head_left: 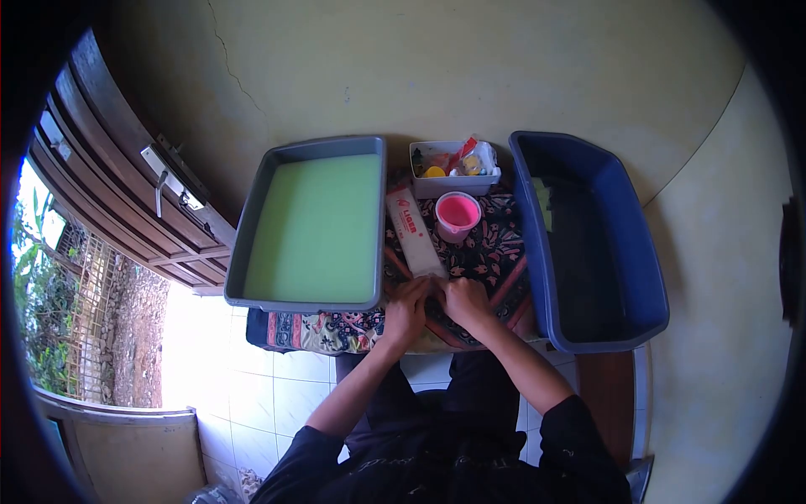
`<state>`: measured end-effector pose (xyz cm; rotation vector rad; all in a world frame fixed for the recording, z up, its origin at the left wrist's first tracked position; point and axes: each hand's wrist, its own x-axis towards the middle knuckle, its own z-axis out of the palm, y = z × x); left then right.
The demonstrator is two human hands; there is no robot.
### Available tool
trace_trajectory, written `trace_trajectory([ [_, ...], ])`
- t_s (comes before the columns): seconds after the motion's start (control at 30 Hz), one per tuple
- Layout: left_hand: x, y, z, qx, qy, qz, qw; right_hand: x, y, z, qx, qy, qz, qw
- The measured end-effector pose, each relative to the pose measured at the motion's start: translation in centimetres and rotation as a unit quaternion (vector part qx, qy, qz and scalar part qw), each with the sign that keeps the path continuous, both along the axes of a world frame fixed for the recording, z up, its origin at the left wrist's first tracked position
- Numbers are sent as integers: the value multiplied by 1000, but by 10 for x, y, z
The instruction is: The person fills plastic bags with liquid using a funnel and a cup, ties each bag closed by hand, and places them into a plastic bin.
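Note:
A long white packet with red lettering [411, 228] lies lengthwise on the patterned cloth. At its near end my left hand [405, 307] and my right hand [464, 301] meet, fingers closed on the packet's edge. Exactly what the fingertips pinch is hidden under the knuckles. Just beyond the packet, to the right, stands a small tub of bright pink contents [457, 212]. Behind the tub is a white box [454, 186] holding small items, among them something yellow and something red.
On the left, a grey tray [379, 252] holds pale green liquid [315, 227]. A deep blue basin [645, 260] stands at the right, with light green pieces [543, 204] along its inner left wall. Patterned cloth [495, 239] covers the table. An open door [134, 181] is at far left.

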<state>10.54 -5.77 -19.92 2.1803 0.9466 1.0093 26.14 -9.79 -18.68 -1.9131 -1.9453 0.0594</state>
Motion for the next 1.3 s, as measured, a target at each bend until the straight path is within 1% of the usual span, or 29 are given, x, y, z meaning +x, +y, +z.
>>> trace_trajectory([
  [0.07,-1,0,-2,-7,-2,0,1000,4,5,-11,-13,-27,11,999],
  [0.2,-3,-1,1,-32,4,-8,999,1,5,-10,13,-9,-5,1000],
  [0.27,-3,0,3,-35,-1,-8,999,0,5,-7,67,65,3,996],
  [0.4,-1,0,0,-31,-1,1,1000,-5,2,2,102,110,-12,989],
  [0.47,0,-1,1,-32,4,5,999,-6,3,5,135,159,-10,978],
  [0.57,4,0,3,-34,21,23,999,-3,4,2,166,176,5,970],
  [0.67,9,2,11,-44,45,34,997,-2,2,0,148,180,5,972],
  [0.73,13,7,12,-51,58,30,997,0,2,-1,159,174,3,972],
  [0.8,16,14,9,-21,75,6,997,1,2,-2,169,169,3,971],
  [0.9,20,18,12,-47,73,6,996,1,0,-4,178,177,28,968],
  [0.97,23,18,15,-40,79,12,996,1,-1,-1,190,193,37,962],
  [1.2,24,19,10,-26,90,28,995,2,-9,12,196,190,26,962],
  [1.27,22,19,11,-18,91,22,995,1,-8,16,240,195,9,951],
  [1.3,22,20,11,-10,91,17,996,2,-7,16,240,195,8,951],
])
